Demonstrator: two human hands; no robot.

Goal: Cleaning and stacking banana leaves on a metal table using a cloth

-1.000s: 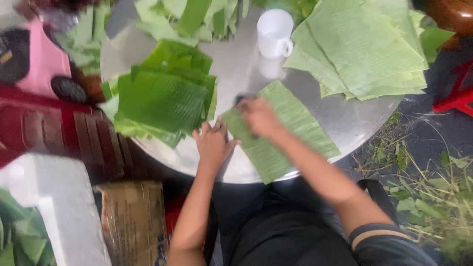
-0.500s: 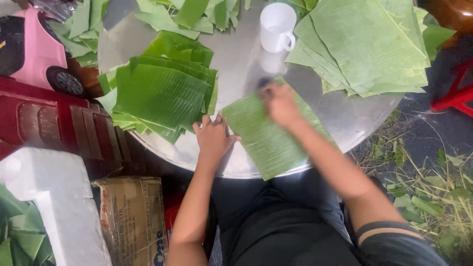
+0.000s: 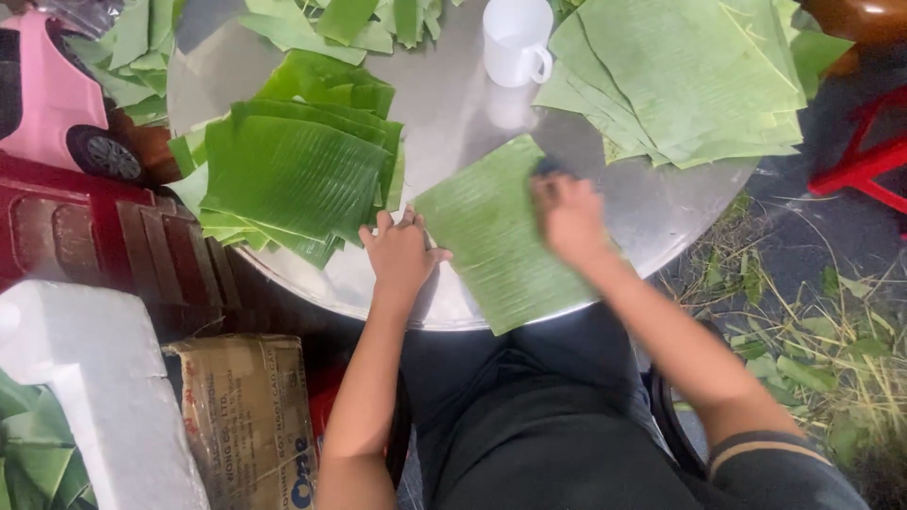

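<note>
left hand (image 3: 402, 253): flat, pins leaf (image 3: 496, 236) edge
right hand (image 3: 570, 219): blurred, pressed on leaf over something dark; grip unclear
leaf: on tray (image 3: 453, 123), near rim, overhanging

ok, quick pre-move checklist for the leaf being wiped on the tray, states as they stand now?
1. Left hand pins the leaf piece at its left edge: ok.
2. Right hand on the leaf's upper right, a dark thing under the fingers; cloth or not: cannot tell (blurred).
3. Leaf lies flat on the round metal tray: not ok, its near corner overhangs the rim.
4. White mug stands upright, apart from the leaf: ok.
5. Dark green stack to the left, clear of the leaf: ok.
6. Pale stack to the right, clear of the leaf: ok, close by.
</note>
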